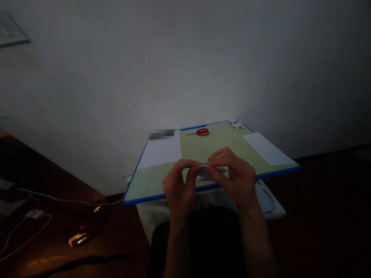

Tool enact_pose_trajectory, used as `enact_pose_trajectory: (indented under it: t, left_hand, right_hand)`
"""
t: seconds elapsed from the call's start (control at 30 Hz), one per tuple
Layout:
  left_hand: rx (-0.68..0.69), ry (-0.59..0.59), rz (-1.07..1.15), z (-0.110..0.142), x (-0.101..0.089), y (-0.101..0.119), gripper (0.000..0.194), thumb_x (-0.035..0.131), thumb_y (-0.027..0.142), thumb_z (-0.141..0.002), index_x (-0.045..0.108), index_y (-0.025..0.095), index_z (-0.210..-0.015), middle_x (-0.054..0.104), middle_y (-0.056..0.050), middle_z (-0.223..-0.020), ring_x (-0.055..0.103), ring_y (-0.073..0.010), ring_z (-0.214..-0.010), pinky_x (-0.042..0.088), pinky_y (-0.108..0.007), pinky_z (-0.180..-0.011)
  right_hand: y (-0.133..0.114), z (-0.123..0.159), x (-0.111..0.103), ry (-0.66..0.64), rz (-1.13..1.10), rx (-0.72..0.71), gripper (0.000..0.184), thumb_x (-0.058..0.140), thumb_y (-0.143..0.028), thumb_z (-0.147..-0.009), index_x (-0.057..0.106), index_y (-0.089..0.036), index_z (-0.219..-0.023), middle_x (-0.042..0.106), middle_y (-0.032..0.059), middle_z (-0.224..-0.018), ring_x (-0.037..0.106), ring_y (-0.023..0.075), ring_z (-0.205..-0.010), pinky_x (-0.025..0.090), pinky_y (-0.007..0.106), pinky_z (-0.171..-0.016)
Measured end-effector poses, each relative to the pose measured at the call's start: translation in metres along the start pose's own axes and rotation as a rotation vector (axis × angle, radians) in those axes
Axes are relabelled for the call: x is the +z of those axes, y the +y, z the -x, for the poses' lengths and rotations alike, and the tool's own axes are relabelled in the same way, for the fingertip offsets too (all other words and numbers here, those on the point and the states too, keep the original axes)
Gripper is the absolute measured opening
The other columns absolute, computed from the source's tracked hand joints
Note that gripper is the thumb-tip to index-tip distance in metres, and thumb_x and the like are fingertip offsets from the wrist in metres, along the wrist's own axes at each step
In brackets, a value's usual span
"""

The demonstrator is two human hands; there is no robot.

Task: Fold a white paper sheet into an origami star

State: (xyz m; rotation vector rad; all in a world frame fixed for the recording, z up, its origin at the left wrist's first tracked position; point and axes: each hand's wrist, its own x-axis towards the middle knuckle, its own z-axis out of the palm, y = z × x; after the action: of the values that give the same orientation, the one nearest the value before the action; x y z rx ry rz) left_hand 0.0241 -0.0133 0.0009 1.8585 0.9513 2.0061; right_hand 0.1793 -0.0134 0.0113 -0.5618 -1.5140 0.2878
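A small piece of folded white paper point(204, 174) is held up over the near edge of a pale green board. My left hand point(180, 185) pinches its left end between thumb and forefinger. On the other side, my right hand point(234, 173) pinches the same paper, its thumb and fingertips close to the left ones. Pointed flaps of the paper stick out below and to the right, partly behind my right thumb. Red-handled scissors point(203, 132) lie farther back on the board, touched by neither hand.
The blue-rimmed board point(214, 144) carries a white sheet point(160, 152) at left, another sheet point(267, 149) at right and folded paper pieces point(237, 124) at the back right. A dark, blurred-out object point(161, 134) lies back left. A white cable point(72, 201) hangs at left; a wall rises behind.
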Motion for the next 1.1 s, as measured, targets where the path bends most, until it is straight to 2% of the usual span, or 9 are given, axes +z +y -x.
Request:
enact_pose_trajectory:
  t: [0.13, 0.27, 0.4, 0.53, 0.73, 0.93, 1.1]
  left_hand:
    - [-0.002, -0.049, 0.084, -0.004, -0.004, 0.001, 0.001, 0.079, 0.025, -0.094, 0.078, 0.024, -0.095, 0.081, -0.001, -0.087, 0.076, -0.0157, -0.078, 0.061, -0.026, -0.074]
    - [0.000, -0.112, 0.096, -0.010, -0.010, 0.005, 0.006, 0.083, 0.023, -0.091, 0.083, 0.027, -0.096, 0.084, 0.000, -0.089, 0.079, -0.0163, -0.079, 0.063, -0.028, -0.076]
    - [0.034, -0.121, 0.073, -0.011, -0.011, 0.009, 0.012, 0.084, 0.020, -0.089, 0.085, 0.030, -0.095, 0.085, 0.001, -0.089, 0.079, -0.0167, -0.078, 0.064, -0.029, -0.077]
    - [0.018, -0.131, 0.072, -0.009, -0.011, 0.011, 0.009, 0.082, 0.021, -0.091, 0.084, 0.029, -0.093, 0.083, 0.000, -0.085, 0.077, -0.0166, -0.075, 0.064, -0.029, -0.072]
    - [0.005, -0.204, 0.112, -0.009, -0.011, 0.009, 0.007, 0.078, 0.020, -0.093, 0.082, 0.026, -0.092, 0.081, -0.001, -0.083, 0.075, -0.0169, -0.076, 0.062, -0.030, -0.072]
    - [0.027, -0.254, 0.138, -0.007, -0.013, 0.009, 0.012, 0.075, 0.014, -0.094, 0.079, 0.026, -0.094, 0.079, 0.000, -0.085, 0.072, -0.0154, -0.077, 0.059, -0.029, -0.073]
    - [-0.012, -0.223, 0.105, -0.005, -0.015, 0.006, 0.010, 0.077, 0.015, -0.093, 0.079, 0.025, -0.091, 0.078, 0.000, -0.083, 0.071, -0.0152, -0.075, 0.057, -0.029, -0.071]
  right_hand:
    - [-0.001, -0.001, -0.002, -0.002, -0.006, -0.028, 0.018, 0.078, -0.014, -0.091, 0.078, -0.032, -0.097, 0.076, 0.0006, -0.086, 0.069, 0.0236, -0.090, 0.056, 0.044, -0.082]
    - [-0.001, -0.001, -0.004, -0.016, -0.019, -0.047, 0.021, 0.078, -0.012, -0.091, 0.078, -0.032, -0.098, 0.077, 0.0006, -0.086, 0.069, 0.0234, -0.090, 0.056, 0.044, -0.081]
    - [-0.003, -0.001, -0.005, -0.003, 0.001, -0.056, 0.020, 0.078, -0.013, -0.090, 0.078, -0.032, -0.097, 0.077, 0.0003, -0.084, 0.069, 0.0237, -0.087, 0.056, 0.044, -0.079]
    - [-0.005, -0.001, -0.005, 0.002, -0.007, -0.069, 0.020, 0.079, -0.012, -0.089, 0.077, -0.031, -0.095, 0.076, -0.0001, -0.082, 0.068, 0.0230, -0.084, 0.055, 0.043, -0.078]
    - [-0.007, 0.001, -0.009, -0.090, -0.032, 0.039, 0.016, 0.077, -0.013, -0.092, 0.075, -0.028, -0.096, 0.074, 0.0003, -0.088, 0.067, 0.0213, -0.088, 0.054, 0.041, -0.080]
    - [-0.007, 0.001, -0.009, -0.117, -0.015, 0.029, 0.014, 0.074, -0.014, -0.094, 0.072, -0.027, -0.093, 0.072, -0.0004, -0.086, 0.066, 0.0207, -0.089, 0.053, 0.040, -0.082]
    - [-0.008, 0.001, -0.009, -0.140, 0.031, 0.047, 0.010, 0.072, -0.018, -0.097, 0.071, -0.027, -0.094, 0.073, 0.0002, -0.089, 0.068, 0.0210, -0.090, 0.053, 0.039, -0.082]
